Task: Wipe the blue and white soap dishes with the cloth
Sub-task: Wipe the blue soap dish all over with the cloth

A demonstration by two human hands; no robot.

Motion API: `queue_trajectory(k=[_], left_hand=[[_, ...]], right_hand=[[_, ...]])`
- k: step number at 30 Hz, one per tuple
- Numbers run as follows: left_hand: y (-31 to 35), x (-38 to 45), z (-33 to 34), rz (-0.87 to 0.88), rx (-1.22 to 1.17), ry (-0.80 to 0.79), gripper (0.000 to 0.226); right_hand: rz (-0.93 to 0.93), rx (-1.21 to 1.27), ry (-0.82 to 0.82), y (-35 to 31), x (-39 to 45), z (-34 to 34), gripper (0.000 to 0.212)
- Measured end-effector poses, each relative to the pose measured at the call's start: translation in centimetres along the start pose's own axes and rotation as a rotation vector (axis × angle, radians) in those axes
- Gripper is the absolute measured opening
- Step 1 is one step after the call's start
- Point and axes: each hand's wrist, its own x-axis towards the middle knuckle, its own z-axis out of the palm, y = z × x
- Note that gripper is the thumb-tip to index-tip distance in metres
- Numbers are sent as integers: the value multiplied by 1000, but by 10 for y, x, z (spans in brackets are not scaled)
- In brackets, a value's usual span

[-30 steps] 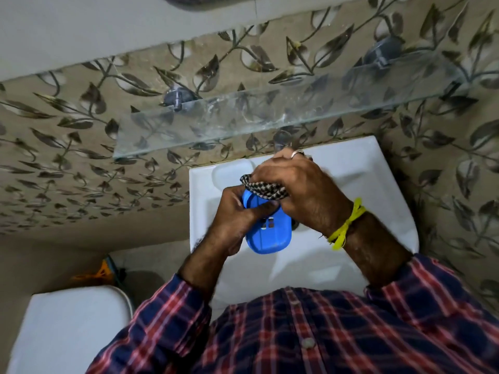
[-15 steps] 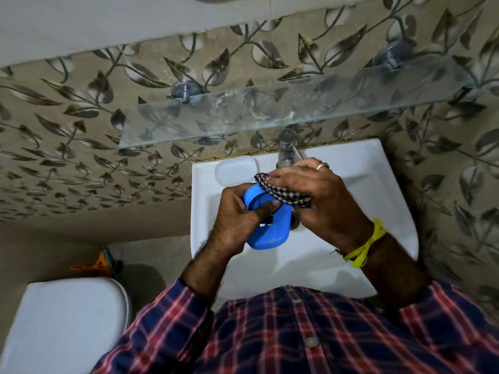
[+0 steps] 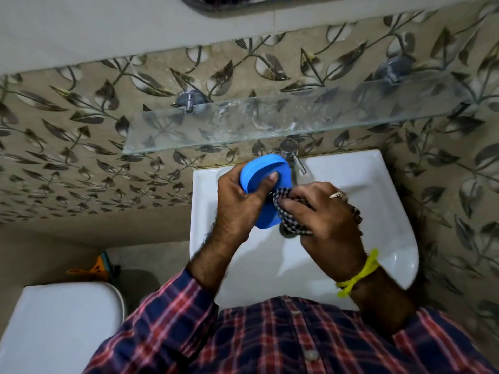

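My left hand (image 3: 237,203) grips the blue soap dish (image 3: 263,172) over the white basin, thumb pressed on its smooth upturned face. The dish is tilted, its upper end near the tap. My right hand (image 3: 326,225) is closed on the black-and-white checked cloth (image 3: 286,217) and presses it against the dish's lower right edge. Most of the cloth is hidden under the fingers. No white soap dish shows in the head view.
A white washbasin (image 3: 378,201) sits against the leaf-patterned tiled wall, with a chrome tap (image 3: 293,155) at its back. A glass shelf (image 3: 270,122) juts out above it. A white toilet lid (image 3: 59,327) is at lower left, an orange object (image 3: 91,269) beyond it.
The blue dish has been turned over and raised toward the tap, its smooth side now up. My right hand with the cloth moved from the dish's top to its lower right edge.
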Motion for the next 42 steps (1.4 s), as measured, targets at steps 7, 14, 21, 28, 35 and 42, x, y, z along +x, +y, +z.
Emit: queue_trajectory(k=[7, 14, 21, 28, 35, 42], left_hand=[[-1, -11, 17, 135, 18, 180, 34], [-16, -9, 20, 114, -14, 291, 25], [-20, 9, 3, 241, 4, 261, 24], [-21, 9, 15, 86, -161, 272, 23], [-28, -2, 15, 72, -95, 232, 26], [-17, 5, -1, 260, 179, 78, 34]], right_hand=[[242, -216, -153, -22, -10, 22, 35], [404, -33, -388, -24, 8, 22, 30], [287, 31, -594, 1, -9, 13, 42], [230, -72, -272, -13, 25, 14, 29], [216, -182, -471, -7, 16, 14, 44], [432, 18, -3, 38, 30, -18, 38]])
